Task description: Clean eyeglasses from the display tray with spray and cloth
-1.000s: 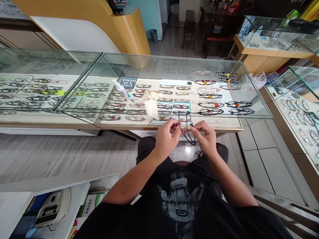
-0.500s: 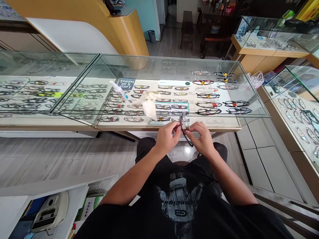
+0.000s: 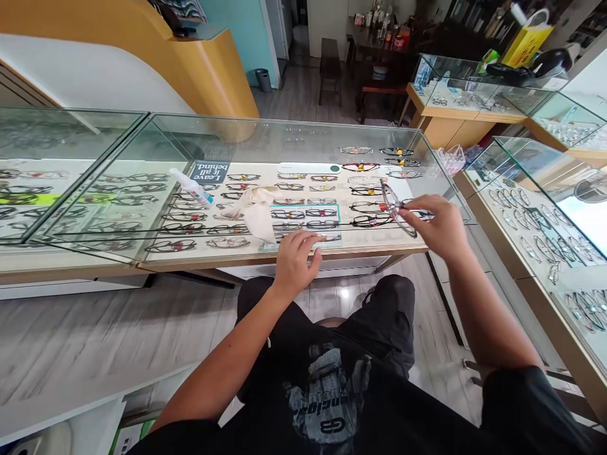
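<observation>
In my right hand point(image 3: 439, 227) is a pair of eyeglasses point(image 3: 392, 208), pinched between thumb and fingers over the right part of the glass counter. The glasses look tilted and slightly blurred. My left hand point(image 3: 296, 260) rests at the counter's front edge, fingers loosely stretched out and holding nothing. Just beyond it, a cream cloth point(image 3: 260, 215) lies crumpled on the glass top. Left of the cloth, a white spray bottle point(image 3: 192, 186) lies on its side.
Rows of eyeglass frames fill the glass display counter point(image 3: 227, 256). A dark sign point(image 3: 211, 172) shows near its left part. More display cases point(image 3: 526, 253) stand to the right. A yellow bag point(image 3: 527, 45) sits on the far case. A white shelf point(image 3: 61, 398) is at lower left.
My right hand has carried the eyeglasses away to the right, over the counter. My left hand has let go of them and moved left to the counter edge. The view has shifted.
</observation>
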`<action>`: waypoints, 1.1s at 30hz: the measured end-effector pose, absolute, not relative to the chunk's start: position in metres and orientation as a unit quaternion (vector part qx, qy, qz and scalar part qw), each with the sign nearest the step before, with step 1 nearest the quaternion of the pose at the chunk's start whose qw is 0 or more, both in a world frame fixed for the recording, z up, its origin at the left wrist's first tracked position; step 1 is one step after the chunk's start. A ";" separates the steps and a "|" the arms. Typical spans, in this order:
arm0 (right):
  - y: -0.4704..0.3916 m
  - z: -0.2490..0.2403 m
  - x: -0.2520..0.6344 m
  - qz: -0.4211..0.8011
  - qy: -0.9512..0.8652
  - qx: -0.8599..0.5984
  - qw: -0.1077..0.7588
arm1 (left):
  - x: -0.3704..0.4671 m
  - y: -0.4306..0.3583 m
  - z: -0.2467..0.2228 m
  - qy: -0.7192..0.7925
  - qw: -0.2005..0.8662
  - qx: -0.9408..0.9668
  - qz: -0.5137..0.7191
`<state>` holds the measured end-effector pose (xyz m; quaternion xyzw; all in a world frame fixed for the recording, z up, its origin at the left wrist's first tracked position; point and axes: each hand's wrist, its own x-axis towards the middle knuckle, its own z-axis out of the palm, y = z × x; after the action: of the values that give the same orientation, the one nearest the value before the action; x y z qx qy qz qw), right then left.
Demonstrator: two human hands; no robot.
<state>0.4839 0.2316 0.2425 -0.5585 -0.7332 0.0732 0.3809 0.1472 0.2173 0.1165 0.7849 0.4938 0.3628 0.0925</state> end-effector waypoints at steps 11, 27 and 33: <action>0.379 0.254 0.595 -0.069 -0.771 -0.628 0.083 | 0.136 0.231 0.111 0.496 0.120 0.782 0.357; 0.423 0.204 0.609 -0.035 -0.760 -0.649 -0.006 | 0.129 0.233 0.104 0.487 0.135 0.773 0.383; 0.425 0.199 0.610 -0.044 -0.750 -0.660 -0.018 | 0.130 0.235 0.101 0.481 0.124 0.771 0.398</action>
<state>0.6104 0.4250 0.1988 -0.6597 -0.7501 -0.0435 -0.0181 0.1304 0.2347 0.1014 0.7715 0.4808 0.3979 0.1240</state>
